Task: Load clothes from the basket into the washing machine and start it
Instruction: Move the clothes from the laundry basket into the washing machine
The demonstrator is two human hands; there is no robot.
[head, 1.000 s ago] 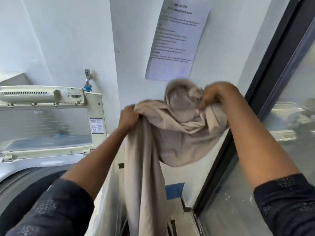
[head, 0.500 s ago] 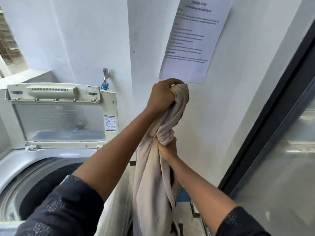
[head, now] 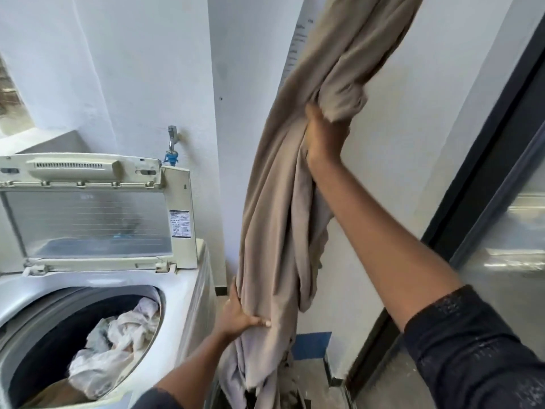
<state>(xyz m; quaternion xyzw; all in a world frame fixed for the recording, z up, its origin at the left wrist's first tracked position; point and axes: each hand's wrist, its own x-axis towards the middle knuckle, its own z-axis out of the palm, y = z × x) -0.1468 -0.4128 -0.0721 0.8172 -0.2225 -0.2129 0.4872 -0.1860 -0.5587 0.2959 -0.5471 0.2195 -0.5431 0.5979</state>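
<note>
One long beige cloth [head: 283, 219] hangs beside the washer [head: 188, 293], its top running out of view above and its lower end bunched near the floor. Right hand [head: 323, 137], raised, is closed around the cloth's upper folds. Left hand [head: 239, 315], low, pinches the cloth's lower part between thumb and fingers [head: 262, 322]. One top-loading washer stands at left, lid [head: 88, 214] upright; its drum [head: 38, 343] holds pale clothes [head: 118, 346]. One label [head: 180, 224] sits on the lid frame, its print too small to read. One tap [head: 172, 143] is on the wall. One printed sheet [head: 296, 45] shows behind the cloth, illegible.
</note>
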